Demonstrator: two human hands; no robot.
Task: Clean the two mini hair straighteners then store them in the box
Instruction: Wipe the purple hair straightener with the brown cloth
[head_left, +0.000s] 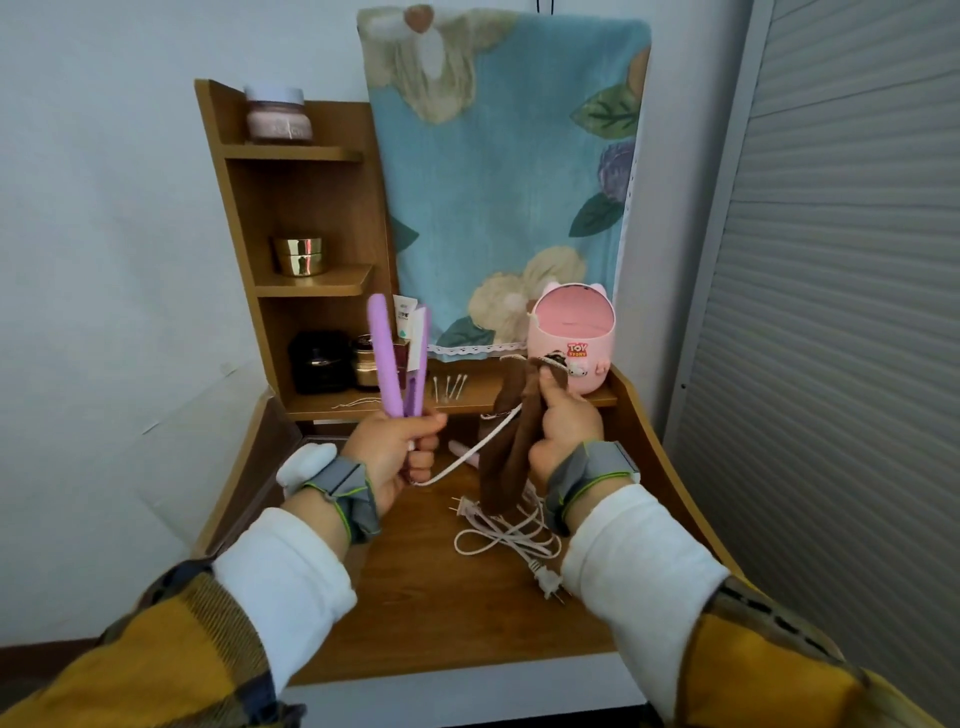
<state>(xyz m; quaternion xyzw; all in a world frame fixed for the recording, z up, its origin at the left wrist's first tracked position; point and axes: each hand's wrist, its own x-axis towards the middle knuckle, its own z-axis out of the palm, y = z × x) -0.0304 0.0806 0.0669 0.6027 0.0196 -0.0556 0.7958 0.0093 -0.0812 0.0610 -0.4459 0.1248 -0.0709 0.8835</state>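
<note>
Centre-left of frame: one purple mini straightener (397, 358), upright, arms splayed, clamped at hinge end in left hand (395, 452). Centre: one brown cloth (511, 441), hanging, right hand (566, 431) closed round it. Behind cloth: possibly second straightener (462, 449), pink, mostly hidden. Lower centre, on desk (441, 613): two plugs (548, 584). Centre-right: one pink box (571, 338).

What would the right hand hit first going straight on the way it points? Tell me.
Probably the pink Toy Story bin: the right hand, gripping the brown cloth, points up and away toward it. The cloth's top overlaps the bin in this view, but the depth between them is unclear.
</note>
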